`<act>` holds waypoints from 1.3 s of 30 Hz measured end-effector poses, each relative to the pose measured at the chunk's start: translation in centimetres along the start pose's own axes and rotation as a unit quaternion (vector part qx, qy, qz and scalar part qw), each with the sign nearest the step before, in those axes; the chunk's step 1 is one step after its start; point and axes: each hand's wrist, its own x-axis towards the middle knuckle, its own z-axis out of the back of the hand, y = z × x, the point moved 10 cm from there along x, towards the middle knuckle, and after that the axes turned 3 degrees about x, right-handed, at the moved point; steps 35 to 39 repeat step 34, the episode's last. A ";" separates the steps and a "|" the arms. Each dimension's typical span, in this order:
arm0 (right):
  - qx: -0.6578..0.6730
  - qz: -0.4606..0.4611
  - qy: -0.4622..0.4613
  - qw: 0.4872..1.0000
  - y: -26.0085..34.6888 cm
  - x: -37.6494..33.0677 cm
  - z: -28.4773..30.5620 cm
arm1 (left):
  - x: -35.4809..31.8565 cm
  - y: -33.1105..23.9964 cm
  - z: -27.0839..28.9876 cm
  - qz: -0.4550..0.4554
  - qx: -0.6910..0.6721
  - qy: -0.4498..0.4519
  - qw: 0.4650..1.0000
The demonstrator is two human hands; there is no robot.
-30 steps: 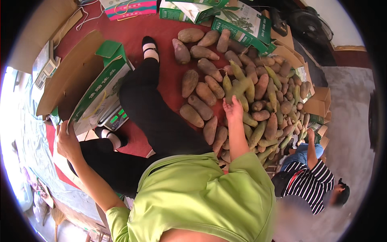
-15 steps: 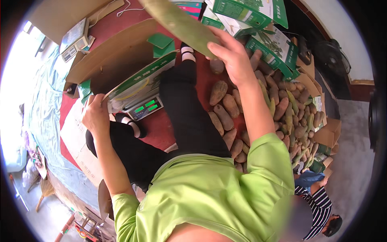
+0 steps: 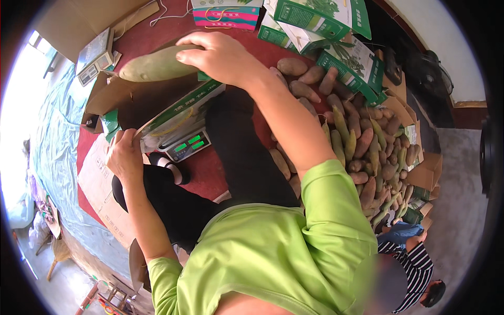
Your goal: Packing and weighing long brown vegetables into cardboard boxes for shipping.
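Observation:
A long pale-green gourd (image 3: pixel 152 65) is in my right hand (image 3: pixel 220 56), whose fingers wrap round its right end. It is held nearly level above the open cardboard box (image 3: pixel 181 108), apart from the box walls. My left hand (image 3: pixel 125 156) is closed on the near left edge of the box, beside a green flap (image 3: pixel 110 124). The box stands at a digital scale (image 3: pixel 189 144) with lit green readouts; how it rests there is partly hidden. The bottom of the box cannot be made out.
A large pile of brownish and green gourds or tubers (image 3: pixel 367 142) covers the floor at right. Green-and-white cartons (image 3: pixel 315 21) and a pink-and-blue box (image 3: pixel 226 18) lie at the far side. Another scale (image 3: pixel 94 55) stands far left. A person in stripes (image 3: pixel 415 268) is at lower right.
My right hand has swung left with the gourd, from beside the pile to above the box, turning the gourd nearly level. My left hand stays on the box edge.

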 end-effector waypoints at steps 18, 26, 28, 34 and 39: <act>-0.055 -0.034 -0.050 0.997 -4.8 1.4 -5.9 | -0.1 0.0 -0.7 0.020 0.000 0.034 0.999; -0.028 0.132 -0.321 0.937 -6.9 -7.7 5.9 | 0.2 -0.8 -0.8 -0.020 0.007 0.030 0.999; 0.013 0.011 -0.333 0.943 -13.7 -11.0 7.7 | 0.2 -1.4 -0.4 -0.031 -0.010 0.021 0.999; -0.176 -0.250 -0.320 0.897 -28.8 -23.3 12.1 | 0.1 -0.8 -1.2 -0.043 -0.029 0.018 0.998; -0.176 -0.250 -0.320 0.897 -28.8 -23.3 12.1 | 0.1 -0.8 -1.2 -0.043 -0.029 0.018 0.998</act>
